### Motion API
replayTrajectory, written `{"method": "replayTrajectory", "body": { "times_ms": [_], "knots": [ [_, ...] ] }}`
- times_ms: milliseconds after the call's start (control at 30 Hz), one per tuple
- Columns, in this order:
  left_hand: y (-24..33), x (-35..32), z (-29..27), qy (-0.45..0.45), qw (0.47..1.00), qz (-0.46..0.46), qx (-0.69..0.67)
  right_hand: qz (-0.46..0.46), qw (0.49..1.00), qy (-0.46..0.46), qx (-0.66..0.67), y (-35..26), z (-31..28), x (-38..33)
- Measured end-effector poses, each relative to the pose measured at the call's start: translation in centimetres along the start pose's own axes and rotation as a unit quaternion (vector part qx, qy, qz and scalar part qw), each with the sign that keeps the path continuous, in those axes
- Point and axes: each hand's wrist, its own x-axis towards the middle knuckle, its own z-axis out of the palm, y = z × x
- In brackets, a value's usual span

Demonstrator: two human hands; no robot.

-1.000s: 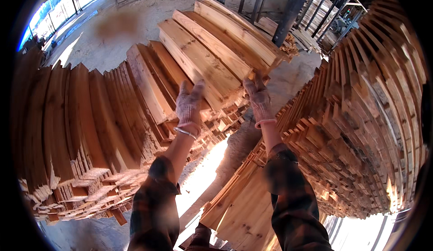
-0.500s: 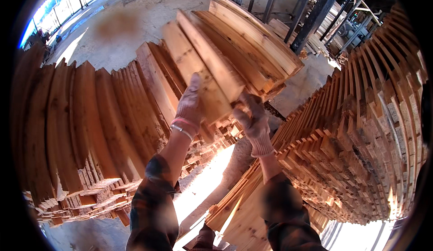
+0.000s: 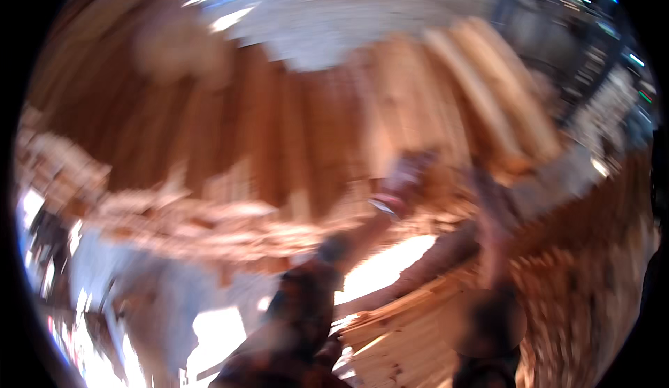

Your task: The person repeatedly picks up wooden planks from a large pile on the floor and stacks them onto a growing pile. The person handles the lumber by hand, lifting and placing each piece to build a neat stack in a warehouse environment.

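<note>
Motion blur smears the whole picture. My left hand (image 3: 411,172), in a pale glove with a band at the wrist, is at the near end of a light wooden board (image 3: 401,102) right of the middle. My right hand (image 3: 491,203), also gloved, is just right of it, near the lower ends of the boards. The fingers of both hands are too smeared to show whether they grip anything. Farther right, other light boards (image 3: 502,102) lie slanted on the stack.
A long stack of upright-looking brown boards (image 3: 279,130) spans the left and middle, its cut ends (image 3: 188,221) facing me. More stacked timber (image 3: 585,276) stands at the right. Light planks (image 3: 404,339) lie low between my arms. Dark posts (image 3: 606,53) rise at the far right.
The view has swung left, so the stacks and both hands appear farther right. The board that was raised between my hands now appears lower, among the others; blur hides whether I still hold it.
</note>
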Motion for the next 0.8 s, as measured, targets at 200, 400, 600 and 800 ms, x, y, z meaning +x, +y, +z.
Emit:
{"method": "replayTrajectory", "body": {
  "times_ms": [200,400,600,800],
  "knots": [
    [11.1,-11.8,3.4,0.011,0.706,-0.321,-0.631,0.022,0.998,0.054,-0.032,4.6,2.0,-13.2],
    [17.4,-21.4,4.8,0.061,0.692,-0.351,-0.627,0.149,0.989,-0.008,0.008,12.7,6.9,-25.3],
    [15.0,-28.1,1.2,-0.165,0.825,-0.448,-0.303,0.215,0.976,-0.016,0.043,16.7,7.6,-35.6],
    [18.9,-41.9,9.9,-0.049,0.802,-0.441,-0.400,0.185,0.969,0.110,0.121,20.5,-3.2,-48.5]
  ]
}}
